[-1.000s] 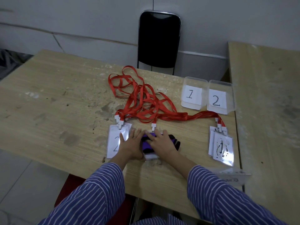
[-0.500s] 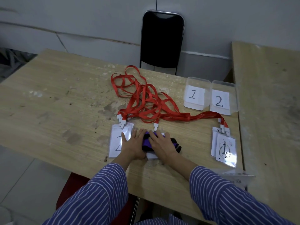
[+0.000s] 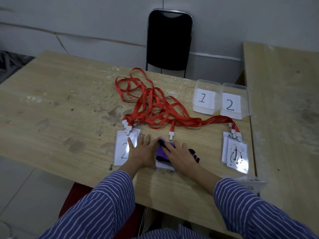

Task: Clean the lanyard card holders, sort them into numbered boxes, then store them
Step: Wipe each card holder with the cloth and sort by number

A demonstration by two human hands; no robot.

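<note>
Purple cloth slides under the right hand, pressed flat on the middle card holder; the left hand, fingers spread, has crept toward 12 o'clock, pinning its edge; wiping continues, sorting waits; smudged holders at 3 o'clock, boxes 1 and 2 at 1 o'clock.

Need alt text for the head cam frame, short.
Right hand presses a purple cloth onto a clear card holder on a wooden table; left hand rests flat beside it. Tangled red lanyards, clear boxes labelled 1 and 2 beyond.
</note>
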